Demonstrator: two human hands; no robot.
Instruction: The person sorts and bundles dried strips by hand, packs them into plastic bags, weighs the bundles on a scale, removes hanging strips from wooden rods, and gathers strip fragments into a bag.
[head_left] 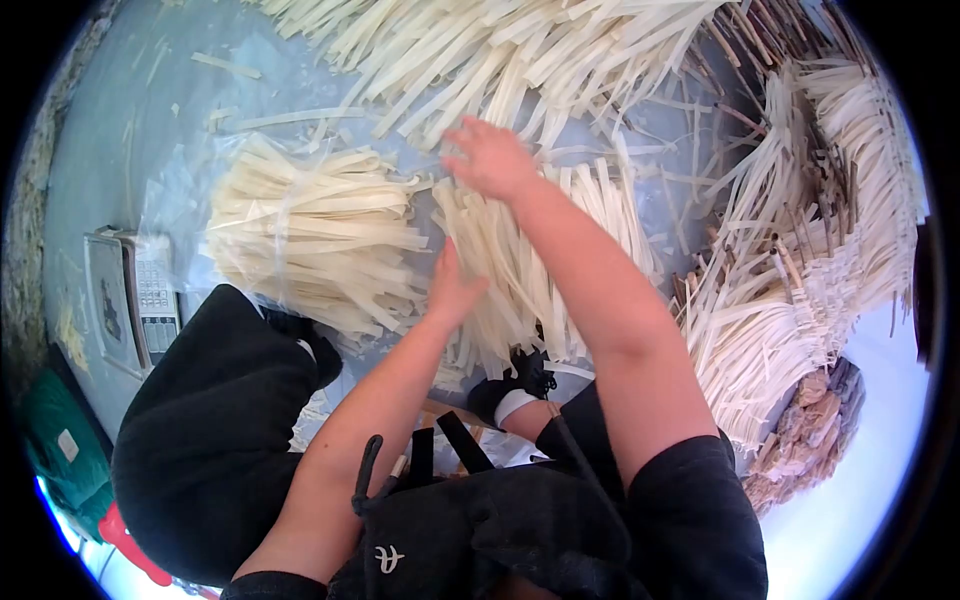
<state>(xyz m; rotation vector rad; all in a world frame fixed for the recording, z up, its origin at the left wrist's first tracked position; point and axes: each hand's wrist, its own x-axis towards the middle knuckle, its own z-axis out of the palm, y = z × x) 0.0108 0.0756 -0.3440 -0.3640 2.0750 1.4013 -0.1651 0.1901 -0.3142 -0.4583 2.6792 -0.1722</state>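
My right hand [492, 160] is over the upper end of a loose bundle of pale flat strips [490, 265], fingers spread and slightly blurred. My left hand [455, 290] lies against the left side of that bundle, thumb up and fingers apart. Neither hand is closed around anything. A second group of strips [605, 220] lies just right of the bundle, partly behind my right forearm. To the left, a thicker bundle [310, 230] sits in clear plastic wrap.
A large pile of strips [500, 50] spreads across the top. More strips with brown sticks [780, 290] are stacked at the right. A scale with a keypad [155, 295] stands at the left, near my bent knee. Scraps lie on the grey floor [90, 200].
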